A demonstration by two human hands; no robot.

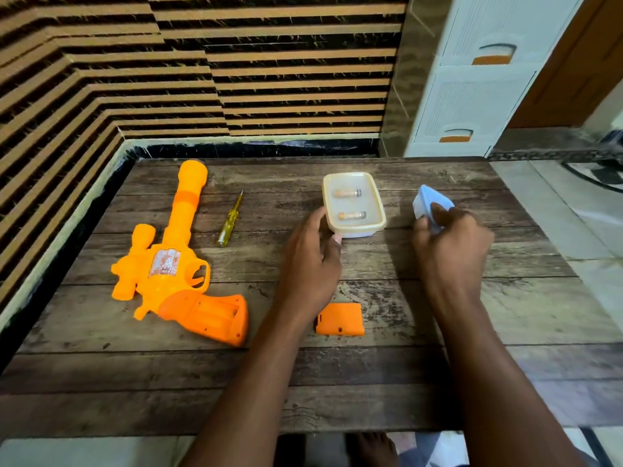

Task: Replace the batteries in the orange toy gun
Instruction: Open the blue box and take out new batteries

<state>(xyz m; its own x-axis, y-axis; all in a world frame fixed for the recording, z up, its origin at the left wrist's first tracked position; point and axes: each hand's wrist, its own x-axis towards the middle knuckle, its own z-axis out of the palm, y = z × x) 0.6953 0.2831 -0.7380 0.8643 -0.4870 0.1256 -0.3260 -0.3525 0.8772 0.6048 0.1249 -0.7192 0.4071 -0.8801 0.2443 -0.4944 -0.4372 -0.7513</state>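
Observation:
The orange toy gun (175,251) lies on the left of the wooden table (371,382), its grip facing me with the battery bay uncovered. Its orange battery cover (340,319) lies loose near the middle. A yellow screwdriver (229,220) rests right of the barrel. A cream plastic container (354,203) holds two batteries (350,203). My left hand (313,261) grips the container's near left corner. My right hand (451,244) holds a pale blue lid (428,203), tilted up off the table to the right of the container.
A striped wall runs behind and along the left of the table. A white plastic drawer unit (478,79) stands at the back right. Tiled floor lies past the table's right edge. A bare foot (371,449) shows below the front edge.

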